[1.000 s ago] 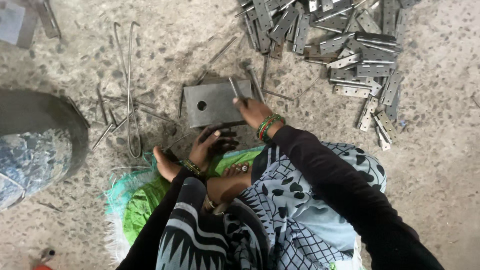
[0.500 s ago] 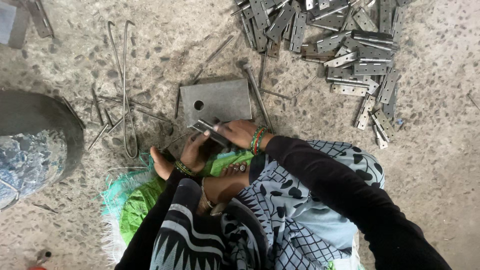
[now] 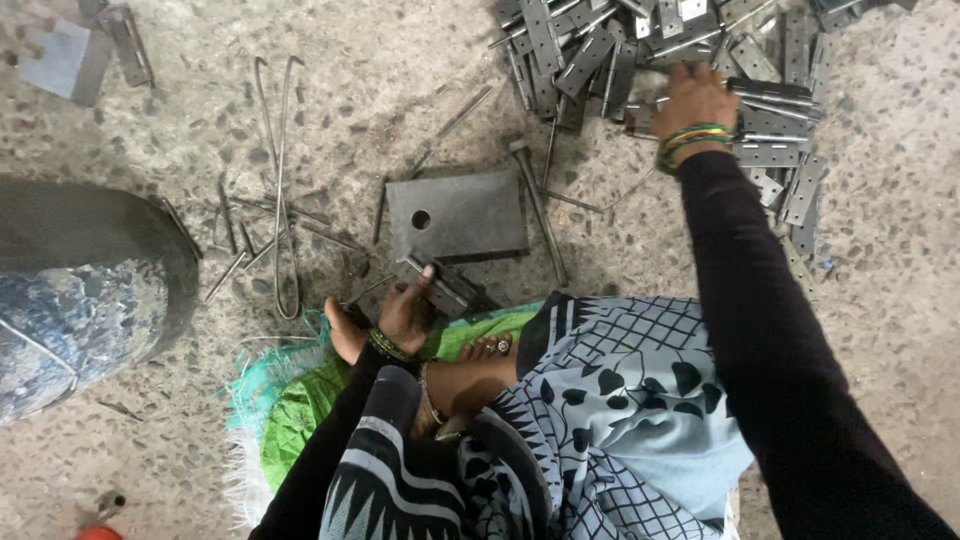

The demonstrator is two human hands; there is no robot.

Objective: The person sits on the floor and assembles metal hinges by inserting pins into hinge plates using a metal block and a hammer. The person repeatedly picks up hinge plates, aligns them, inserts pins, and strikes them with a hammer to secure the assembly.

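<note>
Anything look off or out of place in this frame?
Nothing looks damaged. The hinges lie in a loose jumbled heap rather than stacked, and thin metal rods are scattered over the floor. The right hand reaches into the heap; the left hand holds a hinge piece by the steel block.

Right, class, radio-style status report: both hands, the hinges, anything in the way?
Left hand grips a hinge by the steel block. Right hand reaching into hinge pile, grasp unclear. Loose rods scattered alongside.

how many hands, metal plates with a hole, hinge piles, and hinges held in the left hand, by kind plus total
hands: 2, left hand and right hand
metal plate with a hole: 1
pile of hinges: 1
hinge held in left hand: 1
total: 5
</note>
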